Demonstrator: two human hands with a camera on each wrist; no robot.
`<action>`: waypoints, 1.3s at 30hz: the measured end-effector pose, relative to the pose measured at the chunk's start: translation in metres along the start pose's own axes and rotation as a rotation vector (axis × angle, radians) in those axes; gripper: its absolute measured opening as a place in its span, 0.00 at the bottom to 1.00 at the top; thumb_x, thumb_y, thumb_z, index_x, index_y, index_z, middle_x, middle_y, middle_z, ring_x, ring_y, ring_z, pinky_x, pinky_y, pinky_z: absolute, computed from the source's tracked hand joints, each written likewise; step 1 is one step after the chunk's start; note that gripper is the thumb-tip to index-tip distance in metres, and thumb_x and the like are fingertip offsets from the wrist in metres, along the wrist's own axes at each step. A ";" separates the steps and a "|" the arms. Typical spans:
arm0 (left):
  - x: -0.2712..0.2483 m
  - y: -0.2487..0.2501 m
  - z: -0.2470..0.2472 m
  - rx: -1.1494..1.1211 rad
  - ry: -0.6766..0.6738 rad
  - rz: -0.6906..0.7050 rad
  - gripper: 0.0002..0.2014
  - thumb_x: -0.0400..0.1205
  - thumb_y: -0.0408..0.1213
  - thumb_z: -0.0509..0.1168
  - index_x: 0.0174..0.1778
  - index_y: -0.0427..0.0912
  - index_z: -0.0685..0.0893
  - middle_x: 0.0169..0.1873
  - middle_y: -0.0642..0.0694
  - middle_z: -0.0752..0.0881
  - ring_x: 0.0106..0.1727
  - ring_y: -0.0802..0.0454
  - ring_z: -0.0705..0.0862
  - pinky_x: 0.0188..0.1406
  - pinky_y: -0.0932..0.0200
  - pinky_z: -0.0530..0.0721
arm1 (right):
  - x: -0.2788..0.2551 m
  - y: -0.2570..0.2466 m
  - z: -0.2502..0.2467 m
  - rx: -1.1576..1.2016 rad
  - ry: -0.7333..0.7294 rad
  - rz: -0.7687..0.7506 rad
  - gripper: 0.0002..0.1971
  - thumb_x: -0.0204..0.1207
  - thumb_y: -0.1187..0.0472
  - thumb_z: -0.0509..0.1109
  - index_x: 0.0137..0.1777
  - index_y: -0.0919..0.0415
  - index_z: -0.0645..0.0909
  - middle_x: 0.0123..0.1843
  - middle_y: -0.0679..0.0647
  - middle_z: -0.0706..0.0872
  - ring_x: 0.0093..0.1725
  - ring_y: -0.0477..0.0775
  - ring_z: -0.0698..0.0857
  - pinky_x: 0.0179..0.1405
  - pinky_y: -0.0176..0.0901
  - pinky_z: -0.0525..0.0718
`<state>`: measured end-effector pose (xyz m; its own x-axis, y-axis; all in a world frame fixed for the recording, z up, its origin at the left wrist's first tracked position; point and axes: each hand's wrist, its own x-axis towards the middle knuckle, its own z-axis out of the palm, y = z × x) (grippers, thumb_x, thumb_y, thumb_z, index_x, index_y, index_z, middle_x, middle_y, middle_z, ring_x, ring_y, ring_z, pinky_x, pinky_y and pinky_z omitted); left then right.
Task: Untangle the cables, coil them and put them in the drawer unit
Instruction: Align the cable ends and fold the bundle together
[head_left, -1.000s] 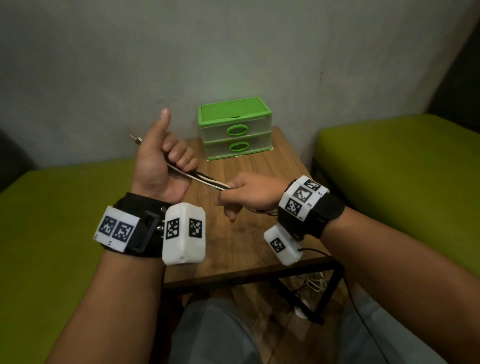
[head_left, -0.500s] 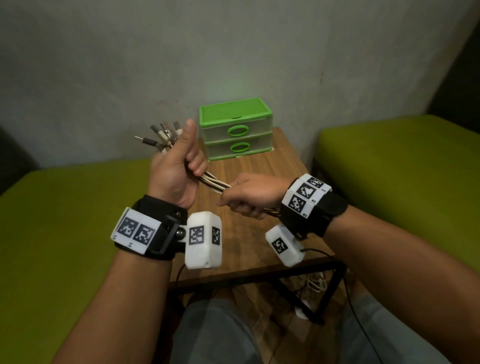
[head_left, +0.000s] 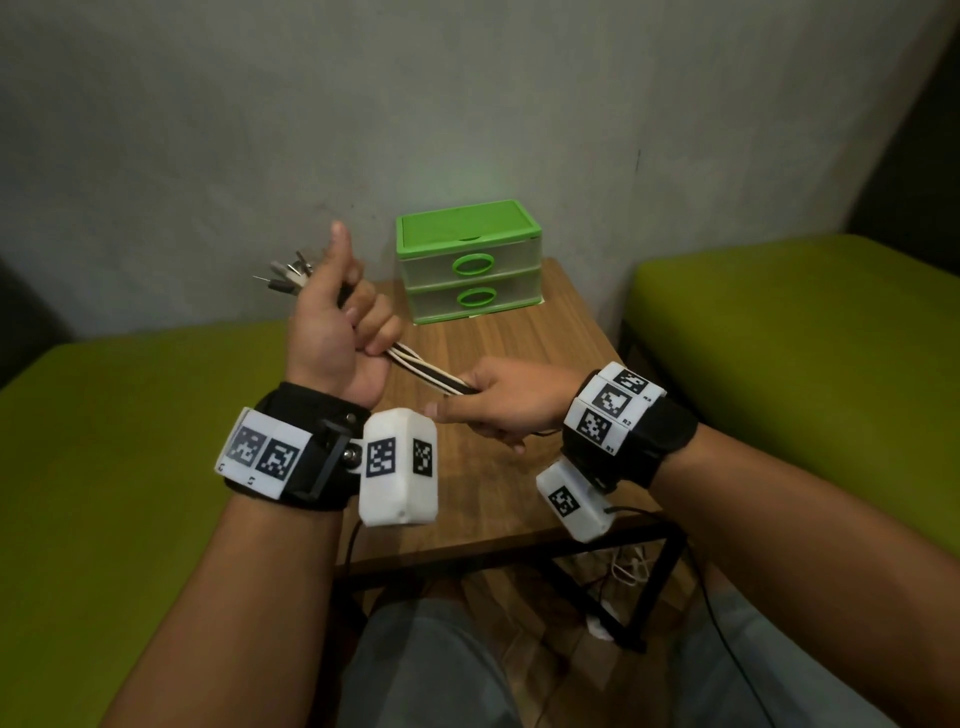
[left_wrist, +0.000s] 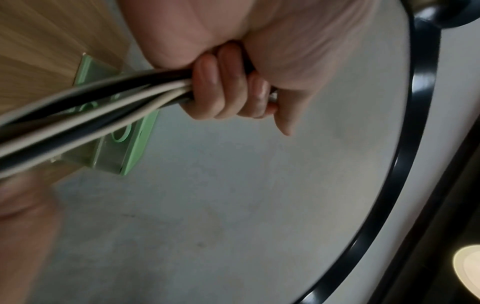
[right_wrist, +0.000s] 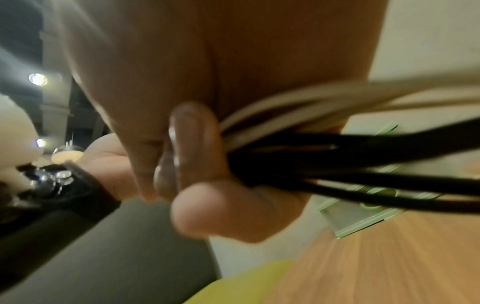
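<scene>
A bundle of black and white cables (head_left: 431, 371) runs between my two hands above the wooden table (head_left: 519, 493). My left hand (head_left: 343, 332) grips the bundle with curled fingers and a raised thumb; the plug ends (head_left: 285, 273) stick out past it to the upper left. My right hand (head_left: 498, 400) grips the bundle's other part, just right of the left hand. The left wrist view shows the cables (left_wrist: 91, 111) entering the left hand (left_wrist: 228, 88); the right wrist view shows the cables (right_wrist: 350, 156) in the right hand (right_wrist: 197, 164). The green drawer unit (head_left: 470, 260) stands at the table's back, both drawers closed.
Green cushioned seats flank the table on the left (head_left: 114, 467) and right (head_left: 805, 364). A grey wall (head_left: 467, 104) rises right behind the drawer unit. Under the table lie cords and a white plug block (head_left: 623, 571) by the black frame leg.
The left hand has slid along the bundle toward the right hand, so the plug ends now stick out beyond it. The right hand stayed nearly in place.
</scene>
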<state>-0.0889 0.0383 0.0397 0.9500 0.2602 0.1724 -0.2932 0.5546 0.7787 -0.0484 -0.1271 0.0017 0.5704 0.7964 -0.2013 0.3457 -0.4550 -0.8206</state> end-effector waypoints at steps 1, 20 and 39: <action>0.001 0.002 -0.001 0.007 0.001 0.006 0.22 0.89 0.53 0.59 0.31 0.48 0.70 0.14 0.55 0.60 0.13 0.60 0.56 0.12 0.65 0.54 | -0.001 0.001 -0.001 -0.050 0.016 0.004 0.25 0.83 0.42 0.66 0.29 0.57 0.72 0.20 0.49 0.75 0.19 0.52 0.75 0.29 0.47 0.79; -0.001 0.010 -0.006 0.149 0.008 -0.057 0.28 0.86 0.56 0.64 0.23 0.50 0.64 0.14 0.54 0.58 0.14 0.58 0.54 0.12 0.62 0.52 | 0.006 0.006 -0.006 -0.283 0.066 0.056 0.20 0.82 0.44 0.67 0.37 0.60 0.78 0.25 0.52 0.79 0.20 0.49 0.78 0.23 0.39 0.77; -0.052 -0.030 -0.003 0.515 -0.432 -0.633 0.24 0.80 0.52 0.70 0.22 0.50 0.69 0.14 0.54 0.63 0.12 0.59 0.59 0.13 0.70 0.55 | 0.028 0.004 -0.039 -0.540 -0.001 0.218 0.15 0.59 0.49 0.79 0.35 0.62 0.87 0.21 0.49 0.80 0.23 0.53 0.78 0.24 0.45 0.78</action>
<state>-0.1298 0.0101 0.0053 0.9046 -0.3470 -0.2478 0.2803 0.0461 0.9588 -0.0020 -0.1223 0.0143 0.6704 0.6619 -0.3353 0.5515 -0.7468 -0.3716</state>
